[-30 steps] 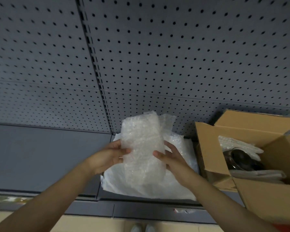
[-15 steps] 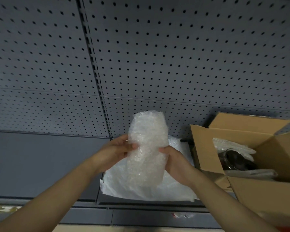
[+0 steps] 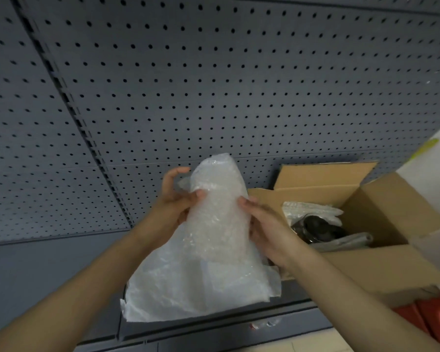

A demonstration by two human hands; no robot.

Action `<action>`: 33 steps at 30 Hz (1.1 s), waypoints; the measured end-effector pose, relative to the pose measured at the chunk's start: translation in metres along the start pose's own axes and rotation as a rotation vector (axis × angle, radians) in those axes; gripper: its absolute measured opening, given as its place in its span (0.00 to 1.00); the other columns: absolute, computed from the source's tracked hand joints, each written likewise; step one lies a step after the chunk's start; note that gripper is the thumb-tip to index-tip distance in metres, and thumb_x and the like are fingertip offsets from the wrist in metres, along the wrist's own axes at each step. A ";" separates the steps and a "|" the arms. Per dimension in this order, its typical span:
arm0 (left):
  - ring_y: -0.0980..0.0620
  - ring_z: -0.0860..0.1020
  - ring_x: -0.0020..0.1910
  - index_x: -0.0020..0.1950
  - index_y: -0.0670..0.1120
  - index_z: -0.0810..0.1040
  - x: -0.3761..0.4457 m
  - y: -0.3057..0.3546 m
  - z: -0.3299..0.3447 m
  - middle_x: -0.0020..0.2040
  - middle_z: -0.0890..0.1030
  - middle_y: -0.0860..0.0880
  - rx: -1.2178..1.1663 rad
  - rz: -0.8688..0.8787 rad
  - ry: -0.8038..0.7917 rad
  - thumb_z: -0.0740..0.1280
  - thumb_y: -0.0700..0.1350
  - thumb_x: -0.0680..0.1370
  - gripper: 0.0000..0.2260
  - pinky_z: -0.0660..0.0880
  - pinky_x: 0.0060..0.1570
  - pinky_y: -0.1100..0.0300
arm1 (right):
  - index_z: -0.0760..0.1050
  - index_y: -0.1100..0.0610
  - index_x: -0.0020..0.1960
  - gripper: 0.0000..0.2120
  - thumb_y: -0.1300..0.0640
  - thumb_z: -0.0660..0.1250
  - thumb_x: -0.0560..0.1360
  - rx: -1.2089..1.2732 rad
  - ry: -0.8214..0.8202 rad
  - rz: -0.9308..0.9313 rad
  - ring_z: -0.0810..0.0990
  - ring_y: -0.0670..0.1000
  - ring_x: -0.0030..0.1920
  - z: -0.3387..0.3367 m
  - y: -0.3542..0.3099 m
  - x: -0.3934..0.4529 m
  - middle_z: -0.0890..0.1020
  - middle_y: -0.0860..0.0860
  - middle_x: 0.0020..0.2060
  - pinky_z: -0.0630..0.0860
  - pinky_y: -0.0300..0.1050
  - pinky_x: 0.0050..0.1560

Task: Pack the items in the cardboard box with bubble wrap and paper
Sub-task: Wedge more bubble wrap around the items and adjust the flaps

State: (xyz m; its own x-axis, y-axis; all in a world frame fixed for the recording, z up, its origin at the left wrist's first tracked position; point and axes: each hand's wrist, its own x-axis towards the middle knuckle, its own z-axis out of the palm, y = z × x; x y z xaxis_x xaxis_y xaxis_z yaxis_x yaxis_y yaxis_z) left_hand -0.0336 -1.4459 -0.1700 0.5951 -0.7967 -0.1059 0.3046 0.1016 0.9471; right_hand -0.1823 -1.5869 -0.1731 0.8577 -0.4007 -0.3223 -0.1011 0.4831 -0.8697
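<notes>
1. The tall bundle wrapped in cloudy, translucent bubble wrap (image 3: 217, 214) looks like dimpled, faintly glossy plastic.
2. The white sheet of thin wrapping paper (image 3: 188, 295) looks matt and crinkled.
3. The open brown cardboard box (image 3: 381, 265) is matt.
4. The dark round item (image 3: 315, 228) inside shines.
5. The grey perforated pegboard wall (image 3: 214, 85) looks smooth, painted and matt.

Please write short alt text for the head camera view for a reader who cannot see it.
Both hands, left hand and right hand, hold an upright white bubble-wrapped bundle beside an open brown cardboard box already containing a wrapped dark round item.
</notes>
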 end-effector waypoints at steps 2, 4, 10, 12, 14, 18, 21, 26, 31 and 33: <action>0.45 0.81 0.44 0.60 0.57 0.68 0.006 0.003 0.016 0.54 0.80 0.45 0.037 0.019 -0.018 0.69 0.44 0.71 0.20 0.79 0.41 0.49 | 0.68 0.52 0.62 0.23 0.52 0.71 0.70 -0.136 0.150 -0.162 0.82 0.55 0.55 -0.009 -0.008 -0.005 0.79 0.58 0.59 0.80 0.49 0.53; 0.43 0.80 0.44 0.58 0.57 0.70 0.014 0.005 0.033 0.50 0.82 0.47 0.062 0.030 -0.034 0.69 0.45 0.72 0.17 0.77 0.41 0.46 | 0.68 0.53 0.61 0.18 0.56 0.68 0.74 -0.257 0.137 -0.267 0.84 0.46 0.48 -0.021 -0.021 -0.012 0.81 0.54 0.54 0.80 0.39 0.44; 0.44 0.82 0.47 0.58 0.53 0.73 0.042 0.008 0.082 0.53 0.82 0.46 0.141 0.055 -0.054 0.68 0.46 0.72 0.15 0.80 0.45 0.44 | 0.66 0.43 0.66 0.39 0.59 0.77 0.59 -0.328 -0.176 -0.157 0.80 0.48 0.59 -0.090 -0.060 -0.020 0.80 0.50 0.60 0.78 0.46 0.57; 0.47 0.83 0.47 0.60 0.51 0.74 0.054 0.001 0.107 0.53 0.83 0.47 0.153 0.034 -0.069 0.68 0.46 0.72 0.17 0.82 0.44 0.51 | 0.65 0.43 0.67 0.42 0.65 0.78 0.60 -0.393 -0.155 -0.160 0.79 0.47 0.60 -0.118 -0.069 -0.022 0.78 0.48 0.61 0.79 0.44 0.57; 0.48 0.83 0.49 0.62 0.48 0.74 0.064 -0.008 0.135 0.52 0.83 0.48 0.148 0.010 -0.093 0.67 0.45 0.73 0.18 0.82 0.45 0.54 | 0.65 0.44 0.68 0.41 0.69 0.77 0.63 -0.482 -0.099 -0.178 0.78 0.44 0.58 -0.145 -0.078 -0.024 0.77 0.46 0.60 0.79 0.40 0.56; 0.48 0.82 0.52 0.63 0.45 0.74 0.078 -0.026 0.191 0.55 0.83 0.46 0.047 -0.041 -0.135 0.65 0.42 0.73 0.18 0.81 0.47 0.57 | 0.70 0.43 0.64 0.35 0.57 0.81 0.62 -0.690 -0.014 -0.275 0.78 0.43 0.59 -0.197 -0.095 -0.027 0.77 0.43 0.60 0.78 0.41 0.57; 0.46 0.81 0.55 0.65 0.43 0.74 0.086 -0.037 0.229 0.58 0.81 0.43 0.030 -0.050 -0.170 0.67 0.45 0.75 0.19 0.80 0.49 0.58 | 0.73 0.44 0.58 0.26 0.53 0.80 0.63 -0.802 0.060 -0.359 0.76 0.32 0.52 -0.231 -0.111 -0.034 0.77 0.37 0.52 0.75 0.29 0.52; 0.49 0.81 0.56 0.66 0.45 0.73 0.095 -0.048 0.265 0.58 0.82 0.46 0.043 -0.072 -0.215 0.81 0.55 0.58 0.40 0.79 0.48 0.62 | 0.79 0.61 0.51 0.16 0.60 0.78 0.66 -0.990 0.100 -0.565 0.70 0.43 0.62 -0.272 -0.131 -0.039 0.74 0.47 0.59 0.63 0.29 0.65; 0.54 0.79 0.55 0.62 0.55 0.73 0.102 -0.045 0.280 0.59 0.76 0.51 0.307 -0.099 -0.211 0.82 0.49 0.56 0.36 0.79 0.46 0.65 | 0.75 0.61 0.46 0.08 0.63 0.73 0.71 -0.888 0.026 -0.436 0.78 0.44 0.44 -0.286 -0.153 -0.050 0.81 0.55 0.44 0.76 0.35 0.45; 0.55 0.77 0.57 0.62 0.56 0.73 0.105 -0.044 0.281 0.59 0.75 0.53 0.402 -0.086 -0.159 0.77 0.44 0.61 0.31 0.78 0.44 0.68 | 0.74 0.63 0.48 0.11 0.62 0.74 0.70 -0.880 0.040 -0.451 0.75 0.40 0.34 -0.291 -0.156 -0.048 0.79 0.51 0.36 0.71 0.27 0.33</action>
State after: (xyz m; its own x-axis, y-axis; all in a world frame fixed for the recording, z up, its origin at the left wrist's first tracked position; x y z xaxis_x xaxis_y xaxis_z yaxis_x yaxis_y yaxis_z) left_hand -0.1934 -1.7013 -0.1378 0.4486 -0.8771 -0.1714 0.0159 -0.1839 0.9828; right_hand -0.3544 -1.8702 -0.1306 0.8921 -0.4384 0.1096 -0.1214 -0.4661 -0.8764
